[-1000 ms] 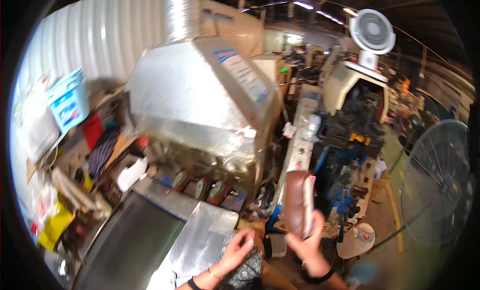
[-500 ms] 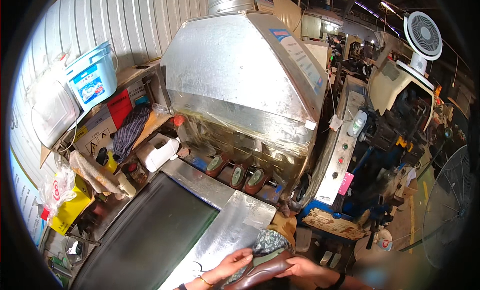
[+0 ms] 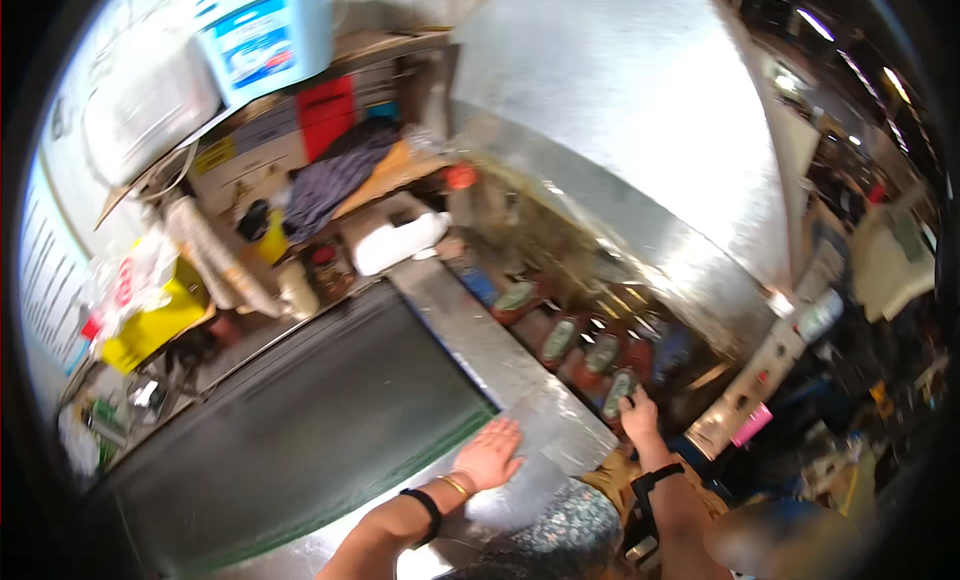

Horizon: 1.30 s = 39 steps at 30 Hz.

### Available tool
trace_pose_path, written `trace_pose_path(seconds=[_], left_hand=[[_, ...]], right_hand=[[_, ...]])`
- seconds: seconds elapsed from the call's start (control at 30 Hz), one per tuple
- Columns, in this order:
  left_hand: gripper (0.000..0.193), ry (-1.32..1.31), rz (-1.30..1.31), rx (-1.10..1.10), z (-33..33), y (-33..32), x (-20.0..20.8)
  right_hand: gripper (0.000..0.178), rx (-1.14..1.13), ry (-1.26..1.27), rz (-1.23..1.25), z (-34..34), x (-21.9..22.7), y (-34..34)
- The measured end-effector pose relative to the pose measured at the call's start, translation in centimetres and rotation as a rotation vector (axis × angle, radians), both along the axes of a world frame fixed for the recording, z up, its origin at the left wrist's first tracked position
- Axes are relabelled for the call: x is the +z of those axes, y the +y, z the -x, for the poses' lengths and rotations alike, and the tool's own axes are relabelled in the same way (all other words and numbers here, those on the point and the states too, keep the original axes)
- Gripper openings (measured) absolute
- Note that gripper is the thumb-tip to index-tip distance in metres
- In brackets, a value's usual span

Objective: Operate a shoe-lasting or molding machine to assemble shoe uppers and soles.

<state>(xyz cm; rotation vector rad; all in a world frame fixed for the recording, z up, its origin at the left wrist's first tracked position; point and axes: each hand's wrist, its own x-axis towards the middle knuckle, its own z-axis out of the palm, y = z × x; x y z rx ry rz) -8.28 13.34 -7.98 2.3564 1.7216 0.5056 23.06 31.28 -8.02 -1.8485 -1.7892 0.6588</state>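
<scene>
Four shoes abreast, previously three

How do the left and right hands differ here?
Pose: the left hand is open, fingers extended; the right hand has its fingers curled.
Place: the left hand is over the metal plate; the right hand is at the rightmost shoe, though blur hides whether it grips.
Wrist: the left has a gold bracelet; the right shows none.
Shared: both wear a black band.
</scene>
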Motion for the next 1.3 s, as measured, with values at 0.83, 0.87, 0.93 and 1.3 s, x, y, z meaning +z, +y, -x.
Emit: trace_pose_path(seconds=[0.83,0.87,0.93,1.3], left_hand=[[0.054,-0.015,-0.007,0.016,0.8,-0.7,0.0],[0.055,-0.021,0.014,0.014,0.6,-0.3,0.0],[0.055,-0.03,-0.016,-0.025,0.8,-0.4,-0.4],[0.053,-0.035,-0.107,0.025,0.2,0.1,-0.4]], right_hand=[[0.044,0.667,0.398,0.349,8.4,9.1,-10.9],[0.043,0.671,0.441,0.443,7.7,10.8,-13.1],[0.039,0.755,0.469,0.256,6.5,10.9,-17.6],[0.012,0.603,-0.014,-0.602,6.1,9.6,-27.7]])
